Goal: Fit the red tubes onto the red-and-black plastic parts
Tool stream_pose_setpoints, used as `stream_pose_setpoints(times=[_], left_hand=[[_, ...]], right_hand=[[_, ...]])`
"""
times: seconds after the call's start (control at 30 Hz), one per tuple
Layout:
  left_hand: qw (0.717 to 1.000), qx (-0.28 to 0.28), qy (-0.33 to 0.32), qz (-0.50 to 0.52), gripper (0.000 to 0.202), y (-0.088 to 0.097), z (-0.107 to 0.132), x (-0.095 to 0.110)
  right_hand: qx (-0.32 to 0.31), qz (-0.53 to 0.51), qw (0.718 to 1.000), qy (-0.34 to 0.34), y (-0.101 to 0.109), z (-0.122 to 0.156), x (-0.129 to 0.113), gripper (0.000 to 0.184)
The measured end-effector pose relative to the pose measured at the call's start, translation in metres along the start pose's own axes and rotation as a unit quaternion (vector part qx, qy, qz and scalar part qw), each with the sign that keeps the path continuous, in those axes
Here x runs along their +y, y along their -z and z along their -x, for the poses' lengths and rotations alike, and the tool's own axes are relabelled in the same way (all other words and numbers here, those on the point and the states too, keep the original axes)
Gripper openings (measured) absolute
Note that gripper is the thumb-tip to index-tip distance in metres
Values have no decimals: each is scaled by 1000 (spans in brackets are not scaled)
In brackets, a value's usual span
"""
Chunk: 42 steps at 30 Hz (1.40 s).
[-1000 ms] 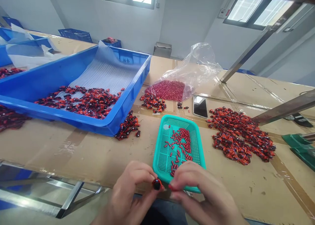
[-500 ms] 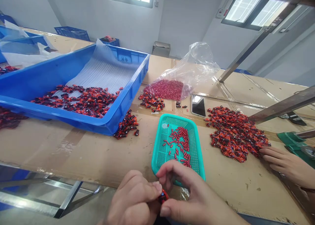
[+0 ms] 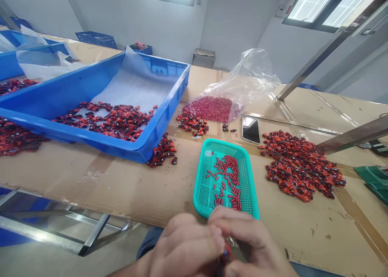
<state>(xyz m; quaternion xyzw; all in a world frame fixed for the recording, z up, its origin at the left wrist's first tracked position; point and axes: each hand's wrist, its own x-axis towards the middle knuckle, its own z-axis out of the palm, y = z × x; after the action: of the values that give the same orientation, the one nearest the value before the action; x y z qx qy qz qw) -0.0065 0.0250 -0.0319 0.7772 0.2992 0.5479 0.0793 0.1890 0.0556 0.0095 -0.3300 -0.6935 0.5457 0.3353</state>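
In the head view, the left hand (image 3: 189, 248) has its fingers curled in tightly, and its grip is pressed together on a small red-and-black piece (image 3: 226, 253) at the bottom of the view, just in front of the near edge of the bench (image 3: 169, 188). The right hand (image 3: 251, 240) bends around the same spot, forefinger above near the left fingertips and thumb below beside the piece; a gap shows between that finger and thumb, and whether its grip pinches the piece I cannot tell. Only a short part of the piece shows between the hands; its visible strip runs roughly up and down, red above and dark lower down, but its ends are covered, so which way it points cannot be told. Just beyond the right hand's knuckles stands a green basket (image 3: 198, 184), its long axis running away from the person, with red tubes (image 3: 232, 174) lying inside at mixed angles, mostly toward its right side.
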Motion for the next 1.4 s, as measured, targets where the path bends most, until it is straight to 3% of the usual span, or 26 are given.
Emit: stream_pose_setpoints(times=[0.07,0.13,0.2,0.27,0.37,0.47,0.57,0.63,0.7,0.77,0.83,1.07,1.2,1.4], left_hand=[[997,-29,-27,-62,6,0,-12,-21],[980,-79,27,-179,6,3,-22,-47],[958,-125,81,-247,9,7,-26,-75],[940,-161,117,-279,13,12,-25,-101],[921,-219,138,-290,26,15,-20,-126],[911,-265,144,-281,36,15,-17,-137],[905,-285,153,-277,36,13,-18,-140],[903,-289,159,-275,34,11,-17,-139],[904,-287,163,-271,31,10,-16,-137],[910,-277,165,-263,29,10,-15,-133],[920,-256,165,-248,27,13,-13,-127],[973,-154,142,-99,18,24,-10,-98],[980,-120,150,-43,15,18,-5,-87],[982,-47,167,-79,12,23,5,-92]], right_hand=[[75,140,987,16,26,6,6,36],[186,315,930,32,63,14,24,24],[258,484,836,27,106,24,49,37],[283,625,727,-19,146,33,76,58],[306,667,677,-52,185,45,101,74],[322,674,664,-43,188,47,102,76],[301,661,688,7,158,37,86,61],[242,641,727,53,129,25,72,44],[143,641,748,93,99,11,62,29],[63,672,730,107,77,-2,59,22],[35,707,700,93,64,-13,62,25],[17,739,673,32,63,-30,78,26],[33,743,668,11,60,-35,85,30],[61,728,682,19,60,-35,93,25]])
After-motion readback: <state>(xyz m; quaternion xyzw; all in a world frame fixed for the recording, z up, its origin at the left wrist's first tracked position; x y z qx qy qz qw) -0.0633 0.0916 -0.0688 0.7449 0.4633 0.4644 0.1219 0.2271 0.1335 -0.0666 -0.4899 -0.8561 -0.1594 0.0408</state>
